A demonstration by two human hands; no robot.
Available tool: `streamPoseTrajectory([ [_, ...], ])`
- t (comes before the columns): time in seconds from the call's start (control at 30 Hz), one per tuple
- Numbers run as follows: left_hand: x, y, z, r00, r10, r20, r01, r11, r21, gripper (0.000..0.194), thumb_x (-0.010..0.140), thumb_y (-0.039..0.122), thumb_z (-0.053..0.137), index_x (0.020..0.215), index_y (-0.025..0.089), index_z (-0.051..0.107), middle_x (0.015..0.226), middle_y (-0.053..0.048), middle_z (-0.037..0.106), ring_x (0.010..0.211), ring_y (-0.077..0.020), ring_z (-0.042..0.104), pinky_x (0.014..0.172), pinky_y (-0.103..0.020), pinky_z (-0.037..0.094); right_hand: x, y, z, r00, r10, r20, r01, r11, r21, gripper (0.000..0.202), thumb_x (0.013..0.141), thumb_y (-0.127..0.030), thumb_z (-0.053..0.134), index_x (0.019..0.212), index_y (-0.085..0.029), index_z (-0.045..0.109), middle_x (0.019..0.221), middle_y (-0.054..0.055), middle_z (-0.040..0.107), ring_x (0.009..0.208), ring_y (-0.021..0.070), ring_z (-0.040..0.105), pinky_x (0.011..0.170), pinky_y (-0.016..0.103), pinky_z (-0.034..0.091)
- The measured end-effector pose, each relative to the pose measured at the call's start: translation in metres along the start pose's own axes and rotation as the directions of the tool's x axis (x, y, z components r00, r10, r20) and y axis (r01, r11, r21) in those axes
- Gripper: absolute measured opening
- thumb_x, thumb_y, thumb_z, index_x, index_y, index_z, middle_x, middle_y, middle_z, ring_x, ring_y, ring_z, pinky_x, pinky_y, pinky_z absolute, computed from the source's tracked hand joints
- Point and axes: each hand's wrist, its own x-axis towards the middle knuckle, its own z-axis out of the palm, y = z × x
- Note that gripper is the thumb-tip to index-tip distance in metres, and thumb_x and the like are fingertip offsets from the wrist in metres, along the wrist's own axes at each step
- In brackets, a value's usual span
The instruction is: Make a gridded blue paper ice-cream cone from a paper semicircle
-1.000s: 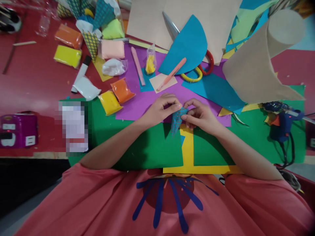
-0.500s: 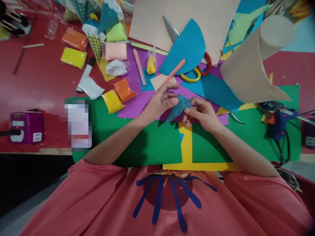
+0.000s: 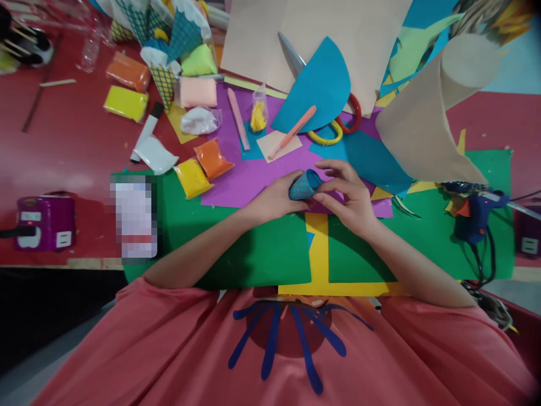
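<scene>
A small blue paper cone (image 3: 301, 187) with a grid of lines sits in my left hand (image 3: 274, 196), whose fingers wrap round it. Its open mouth faces up and to the right, and its tip is hidden in the hand. My right hand (image 3: 349, 197) is at the cone's rim with fingers apart and curved; the fingertips are close to the edge, and whether they touch it I cannot tell. Just beyond the hands, a salmon marker (image 3: 291, 132) lies on a cream paper piece (image 3: 270, 145). Purple paper (image 3: 236, 183) spreads beneath them.
Scissors (image 3: 325, 135) lie partly under a blue paper piece (image 3: 319, 84). Left are clay packets (image 3: 192, 176), a black-and-white marker (image 3: 147, 132) and finished cones (image 3: 163, 73). A rolled beige sheet (image 3: 418, 118) and blue glue gun (image 3: 477, 214) are right; green sheets (image 3: 253, 248) lie in front.
The cone has turned from lying sideways, tip toward me, to mouth up in my left hand. My left fingers have closed round it; my right fingers have loosened from it.
</scene>
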Motion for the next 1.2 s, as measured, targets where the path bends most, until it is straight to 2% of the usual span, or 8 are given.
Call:
streamPoseTrajectory([
  [0.17, -0.001, 0.003, -0.001, 0.999, -0.043, 0.027, 0.043, 0.999, 0.021, 0.03, 0.065, 0.01, 0.075, 0.09, 0.016, 0.059, 0.08, 0.003, 0.063, 0.075, -0.0118, 0.057, 0.067, -0.023, 0.046, 0.003, 0.001, -0.007, 0.991, -0.029, 0.132, 0.021, 0.998, 0.063, 0.019, 0.085, -0.04, 0.065, 0.074, -0.026, 0.069, 0.136, 0.002, 0.056, 0.132, 0.0255, 0.049, 0.11, 0.048, 0.04],
  [0.37, 0.0, -0.002, 0.002, 1.0, -0.019, 0.004, 0.019, 1.0, 0.018, 0.035, 0.067, 0.02, 0.076, 0.095, 0.017, 0.056, 0.086, 0.001, 0.063, 0.078, -0.0141, 0.058, 0.067, -0.025, 0.046, 0.007, 0.002, -0.007, 0.989, -0.044, 0.142, 0.053, 0.997, -0.063, 0.018, 0.081, -0.043, 0.069, 0.081, -0.025, 0.07, 0.139, 0.006, 0.056, 0.136, 0.0295, 0.045, 0.114, 0.055, 0.032],
  [0.53, -0.002, 0.002, 0.008, 0.999, -0.025, 0.03, 0.026, 0.999, -0.028, 0.038, 0.061, 0.008, 0.077, 0.089, 0.02, 0.053, 0.083, 0.006, 0.059, 0.074, -0.0095, 0.057, 0.066, -0.021, 0.046, 0.007, 0.0, -0.007, 0.98, -0.056, 0.192, 0.063, 0.998, -0.031, 0.018, 0.085, -0.04, 0.065, 0.08, -0.024, 0.07, 0.14, 0.006, 0.056, 0.139, 0.0289, 0.042, 0.116, 0.055, 0.029],
  [0.7, -0.007, 0.007, 0.007, 0.951, -0.177, 0.255, 0.232, 0.951, -0.205, 0.037, 0.073, 0.022, 0.074, 0.101, 0.022, 0.049, 0.056, 0.013, 0.044, 0.037, -0.0031, 0.037, 0.034, -0.016, 0.028, 0.008, -0.003, -0.01, 0.989, 0.014, 0.145, -0.018, 1.0, 0.021, 0.021, 0.091, -0.038, 0.057, 0.08, -0.024, 0.068, 0.142, 0.004, 0.054, 0.139, 0.0258, 0.042, 0.117, 0.053, 0.03],
  [0.83, -0.006, 0.004, 0.006, 0.898, -0.139, 0.417, 0.299, 0.887, -0.35, 0.033, 0.069, 0.028, 0.079, 0.082, 0.019, 0.051, 0.051, 0.011, 0.044, 0.038, -0.0036, 0.041, 0.035, -0.015, 0.034, 0.006, -0.003, -0.008, 0.978, 0.039, 0.203, -0.052, 0.997, 0.061, 0.022, 0.091, -0.038, 0.058, 0.078, -0.023, 0.066, 0.141, 0.004, 0.055, 0.139, 0.0249, 0.043, 0.117, 0.051, 0.031],
  [0.97, -0.004, 0.003, 0.007, 0.909, -0.174, 0.379, 0.357, 0.793, -0.494, 0.038, 0.061, 0.024, 0.084, 0.073, 0.017, 0.049, 0.052, 0.011, 0.042, 0.036, 0.0009, 0.033, 0.033, -0.011, 0.023, 0.01, 0.001, -0.009, 0.99, 0.027, 0.137, -0.039, 0.995, 0.087, 0.02, 0.094, -0.04, 0.052, 0.095, -0.025, 0.066, 0.136, 0.006, 0.059, 0.132, 0.0226, 0.05, 0.111, 0.047, 0.04],
  [1.07, -0.003, 0.003, 0.006, 0.943, -0.178, 0.28, 0.314, 0.753, -0.578, 0.039, 0.056, 0.021, 0.086, 0.075, 0.016, 0.052, 0.053, 0.01, 0.047, 0.035, 0.0012, 0.033, 0.032, -0.012, 0.021, 0.026, 0.014, -0.019, 0.998, 0.045, -0.049, -0.049, 0.995, -0.085, 0.022, 0.096, -0.039, 0.046, 0.1, -0.026, 0.063, 0.121, 0.006, 0.065, 0.12, 0.0222, 0.058, 0.104, 0.044, 0.046],
  [1.2, 0.0, 0.001, 0.005, 0.97, -0.176, 0.166, 0.241, 0.774, -0.585, 0.039, 0.056, 0.016, 0.085, 0.081, 0.015, 0.056, 0.049, 0.01, 0.049, 0.032, 0.0, 0.033, 0.03, -0.014, 0.019, 0.064, 0.032, -0.031, 0.995, 0.091, -0.05, -0.103, 0.832, -0.545, 0.015, 0.088, -0.022, 0.052, 0.101, -0.022, 0.058, 0.118, 0.013, 0.063, 0.119, 0.0307, 0.055, 0.105, 0.052, 0.041],
])
